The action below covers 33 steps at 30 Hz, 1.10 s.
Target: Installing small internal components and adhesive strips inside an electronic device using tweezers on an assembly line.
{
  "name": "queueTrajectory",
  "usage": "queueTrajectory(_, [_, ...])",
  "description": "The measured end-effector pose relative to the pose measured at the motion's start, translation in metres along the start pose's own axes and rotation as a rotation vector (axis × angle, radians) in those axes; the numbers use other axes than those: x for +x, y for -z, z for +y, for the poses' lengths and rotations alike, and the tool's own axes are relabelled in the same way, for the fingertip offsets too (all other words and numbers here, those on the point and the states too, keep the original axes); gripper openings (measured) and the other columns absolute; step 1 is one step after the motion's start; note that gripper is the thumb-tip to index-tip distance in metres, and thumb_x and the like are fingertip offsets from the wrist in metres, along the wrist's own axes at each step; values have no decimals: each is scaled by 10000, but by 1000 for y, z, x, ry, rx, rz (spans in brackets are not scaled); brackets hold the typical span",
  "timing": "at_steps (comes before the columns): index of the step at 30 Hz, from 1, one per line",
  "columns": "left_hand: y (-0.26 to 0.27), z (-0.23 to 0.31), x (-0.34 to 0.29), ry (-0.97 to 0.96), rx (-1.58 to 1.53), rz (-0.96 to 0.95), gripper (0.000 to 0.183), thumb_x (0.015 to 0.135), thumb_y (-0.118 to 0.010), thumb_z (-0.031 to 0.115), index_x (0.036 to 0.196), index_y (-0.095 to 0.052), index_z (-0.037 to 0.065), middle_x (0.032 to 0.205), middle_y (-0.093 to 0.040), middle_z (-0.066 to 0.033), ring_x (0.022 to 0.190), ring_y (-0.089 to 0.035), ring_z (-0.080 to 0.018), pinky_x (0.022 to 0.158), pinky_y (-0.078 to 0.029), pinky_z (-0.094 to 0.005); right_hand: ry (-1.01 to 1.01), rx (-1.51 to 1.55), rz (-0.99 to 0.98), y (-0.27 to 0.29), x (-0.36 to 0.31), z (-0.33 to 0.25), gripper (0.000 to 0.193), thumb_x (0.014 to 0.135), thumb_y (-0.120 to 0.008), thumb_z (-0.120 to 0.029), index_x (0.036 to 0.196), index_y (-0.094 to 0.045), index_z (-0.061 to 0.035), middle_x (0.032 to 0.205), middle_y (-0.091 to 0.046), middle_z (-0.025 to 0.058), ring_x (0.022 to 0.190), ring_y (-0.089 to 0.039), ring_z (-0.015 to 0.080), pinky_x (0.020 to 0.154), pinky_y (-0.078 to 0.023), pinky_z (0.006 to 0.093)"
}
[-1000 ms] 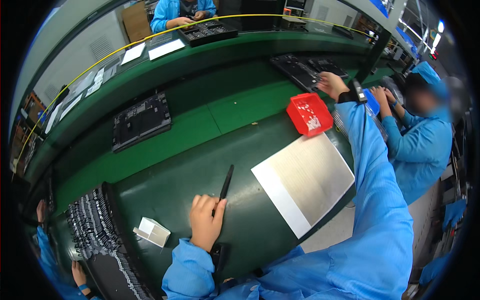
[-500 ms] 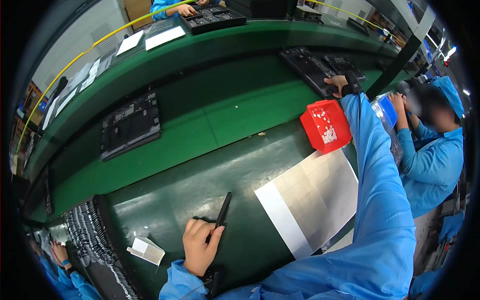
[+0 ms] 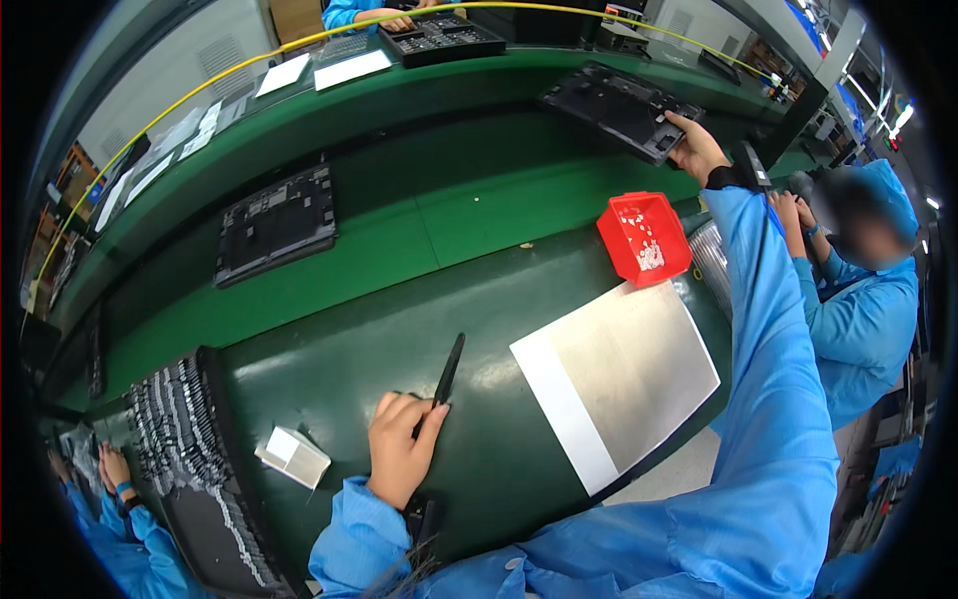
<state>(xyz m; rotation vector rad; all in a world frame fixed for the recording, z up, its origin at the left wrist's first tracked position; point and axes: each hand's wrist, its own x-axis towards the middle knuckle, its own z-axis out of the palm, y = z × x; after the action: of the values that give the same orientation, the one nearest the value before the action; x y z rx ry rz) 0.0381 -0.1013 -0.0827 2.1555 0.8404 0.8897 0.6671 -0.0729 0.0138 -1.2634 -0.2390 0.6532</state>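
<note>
My right hand point(image 3: 701, 150), stretched out to the far right, grips the near right corner of a black laptop chassis point(image 3: 619, 110) with thumb on top. The chassis is tilted and lifted above the green surface. My left hand point(image 3: 407, 447) rests low over the bench with a slim black stick-like tool point(image 3: 451, 369) between thumb and fingers, its tip pointing away from me. Whether the tool is tweezers or a pry stick I cannot tell. Below my right hand stands a red bin point(image 3: 619, 250) with small white pieces point(image 3: 650, 258) in it.
A second black laptop chassis point(image 3: 279, 225) lies at the left on the green conveyor point(image 3: 399, 215). White-edged sheet point(image 3: 574, 414), small white box point(image 3: 294, 459) and tray of black parts point(image 3: 195, 429) are on the bench point(image 3: 479, 449). Co-workers sit right point(image 3: 858, 299), left and opposite.
My right hand has lifted the chassis off the green surface, tilting it and bringing it up. My left hand keeps the black tool. The view has shifted slightly.
</note>
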Motion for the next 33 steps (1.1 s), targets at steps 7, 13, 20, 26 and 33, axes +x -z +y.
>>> queueTrajectory(7, [35, 48, -61, -136, -118, 155, 84, 862, -737, 62, 856, -686, -4, 775, -626, -112, 688, -564, -270, 616, -446, -360, -120, -237, -574, -40, -214, 2, 312, 936, -713, -198, 1170, -648, -3, 1082, -720, 81, 918, -715, 159, 853, -587, 317])
queueTrajectory(13, [85, 66, -158, -67, -35, 198, 62, 875, -701, 20, 881, -661, -27, 789, -658, -114, 664, -574, -258, 606, -455, -345, -411, -260, -653, -33, -360, 110, 337, 916, -734, -162, 1202, -647, -6, 1064, -731, 60, 864, -719, 123, 801, -588, 264])
queueTrajectory(20, [89, 42, -257, 228, -7, 354, 90, 912, -699, 48, 928, -685, -39, 814, -632, -107, 710, -582, -215, 675, -468, -308, -487, -344, -696, -35, -388, 165, 345, 916, -742, -204, 1185, -650, -8, 1051, -730, 63, 873, -712, 123, 784, -585, 268])
queueTrajectory(26, [89, 40, -274, 279, -85, 355, 104, 918, -703, 53, 926, -677, -47, 791, -611, -110, 685, -563, -197, 649, -457, -296, 1, -944, -743, -45, -403, 169, 468, 938, -704, -316, 1218, -580, 39, 974, -686, 85, 829, -654, 153, 769, -547, 311])
queueTrajectory(33, [91, 52, -230, 139, -128, 214, 89, 927, -682, 40, 922, -685, -49, 801, -624, -92, 708, -583, -152, 656, -456, -264, 926, -1314, -666, -71, -473, 151, 537, 902, -713, -275, 1288, -544, 58, 1107, -537, 200, 1038, -591, 335, 885, -484, 419])
